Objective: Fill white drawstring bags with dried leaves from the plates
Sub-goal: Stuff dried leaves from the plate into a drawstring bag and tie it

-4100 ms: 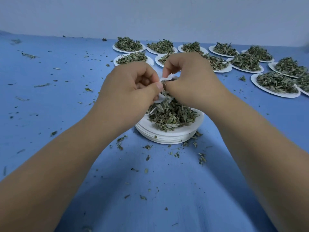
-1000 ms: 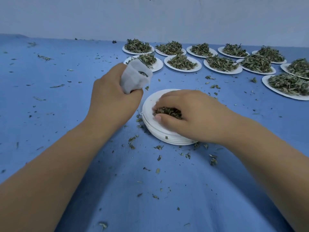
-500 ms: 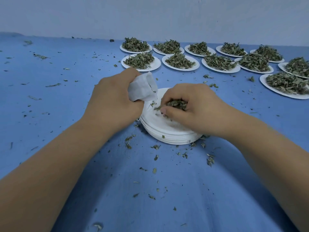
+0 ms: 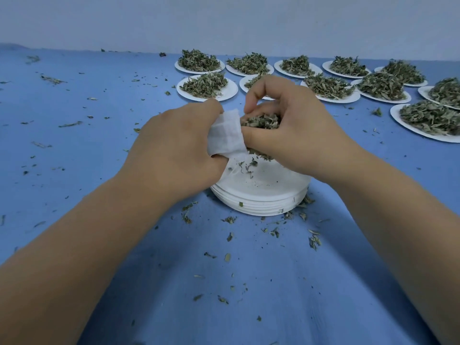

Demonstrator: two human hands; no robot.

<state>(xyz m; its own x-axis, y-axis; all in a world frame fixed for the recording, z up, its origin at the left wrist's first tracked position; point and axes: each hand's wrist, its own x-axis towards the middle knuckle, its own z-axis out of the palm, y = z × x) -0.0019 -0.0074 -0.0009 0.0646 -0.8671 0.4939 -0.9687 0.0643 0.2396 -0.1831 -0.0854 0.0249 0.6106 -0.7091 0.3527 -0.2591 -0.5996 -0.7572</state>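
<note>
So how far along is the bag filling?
Done: the top plate of the near stack is almost bare, only crumbs on it. In hand: the left hand grips the white bag, and the right hand holds a clump of leaves at its mouth. Left: the heaped plates at the back look untouched, and no filled bag is in view.
</note>
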